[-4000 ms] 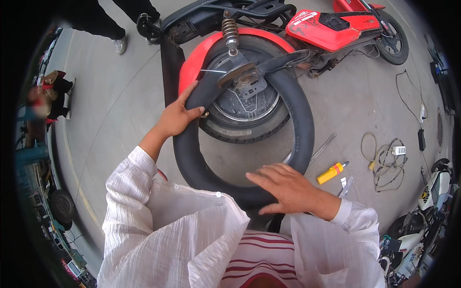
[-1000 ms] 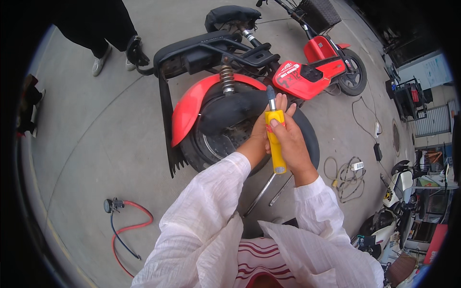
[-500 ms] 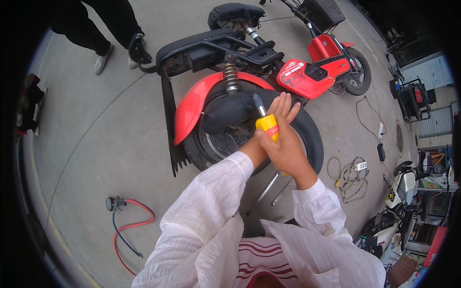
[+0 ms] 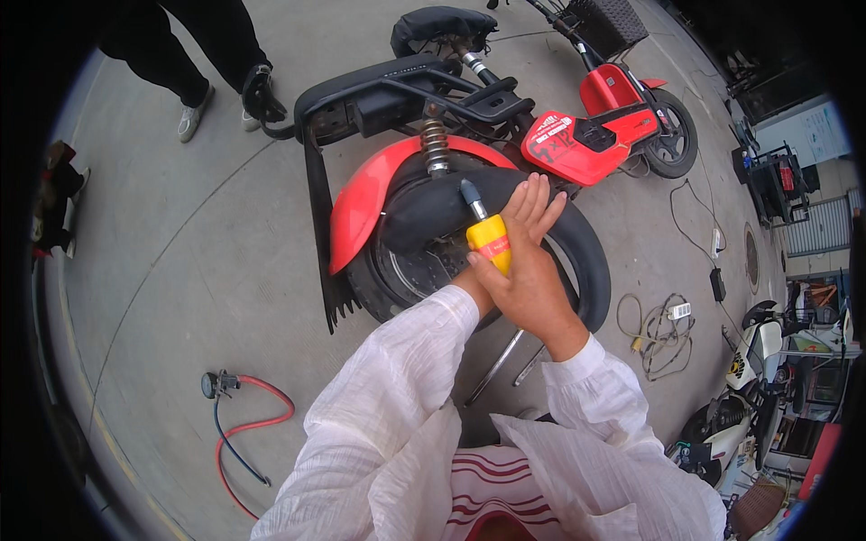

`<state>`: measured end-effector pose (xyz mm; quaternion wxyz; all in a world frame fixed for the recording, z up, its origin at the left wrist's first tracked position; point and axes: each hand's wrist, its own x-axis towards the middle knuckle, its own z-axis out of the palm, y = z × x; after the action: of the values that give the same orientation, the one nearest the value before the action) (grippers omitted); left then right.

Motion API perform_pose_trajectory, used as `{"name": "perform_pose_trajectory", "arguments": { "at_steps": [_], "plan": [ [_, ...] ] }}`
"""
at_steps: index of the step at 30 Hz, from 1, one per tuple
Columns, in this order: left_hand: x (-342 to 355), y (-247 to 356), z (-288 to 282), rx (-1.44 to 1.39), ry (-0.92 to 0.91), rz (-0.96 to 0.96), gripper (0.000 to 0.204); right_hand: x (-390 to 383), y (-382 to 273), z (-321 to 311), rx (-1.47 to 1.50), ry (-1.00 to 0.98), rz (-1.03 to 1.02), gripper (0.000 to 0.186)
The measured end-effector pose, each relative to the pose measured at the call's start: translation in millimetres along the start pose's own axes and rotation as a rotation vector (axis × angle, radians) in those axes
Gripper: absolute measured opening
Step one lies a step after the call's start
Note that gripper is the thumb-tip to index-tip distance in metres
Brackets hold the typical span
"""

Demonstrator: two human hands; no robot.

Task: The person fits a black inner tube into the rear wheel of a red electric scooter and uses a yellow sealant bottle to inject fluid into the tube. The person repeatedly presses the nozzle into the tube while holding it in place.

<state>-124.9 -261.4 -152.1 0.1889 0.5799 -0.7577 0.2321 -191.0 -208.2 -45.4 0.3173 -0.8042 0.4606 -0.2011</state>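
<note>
A red electric scooter [image 4: 577,149] lies on its side, its rear wheel right in front of me. A black inner tube [image 4: 428,209] bulges out over this wheel, beside the tyre [image 4: 591,270]. My left hand [image 4: 534,212] rests on the tube with fingers stretched out; its palm is partly hidden under my right wrist and hand. Crossing above it, my right hand [image 4: 532,284] grips a yellow handheld grinder [image 4: 490,242]. The grinder's metal shaft ends in a grey pointed bit, held over the tube; whether it touches I cannot tell. Two metal tyre levers [image 4: 494,368] stick out below the wheel.
A pressure gauge [image 4: 210,385] with a red hose lies at the lower left. On the right are a coiled cable [image 4: 654,338] and a black adapter [image 4: 717,285]. A person's legs [image 4: 185,63] stand at the upper left. Parked scooters [image 4: 726,415] line the right side.
The grinder has shifted a little to the left, its bit tilting left and slightly down. My right hand has moved with it; my left hand stays in place.
</note>
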Motion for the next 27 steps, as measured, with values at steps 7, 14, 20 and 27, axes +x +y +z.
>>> {"name": "perform_pose_trajectory", "arguments": {
  "at_steps": [7, 14, 20, 27],
  "plan": [
    [-1.4, -4.0, -2.2, 0.026, 0.015, 0.018, 0.070, -1.3, 1.2, 5.3, -0.052, 0.022, -0.038, 0.060],
    [-2.3, -6.5, -1.3, 0.005, -0.006, 0.048, 0.070, -2.4, -8.6, 5.1, -0.047, -0.013, -0.055, 0.061],
    [-2.2, -4.9, 3.1, -0.040, 0.014, 0.013, 0.070, -3.6, -8.7, 5.6, -0.081, 0.010, 0.012, 0.064],
    [-0.7, -1.0, 3.5, -0.033, -0.005, -0.022, 0.071, -4.0, -5.7, 8.9, -0.092, 0.067, 0.063, 0.064]
  ]
}}
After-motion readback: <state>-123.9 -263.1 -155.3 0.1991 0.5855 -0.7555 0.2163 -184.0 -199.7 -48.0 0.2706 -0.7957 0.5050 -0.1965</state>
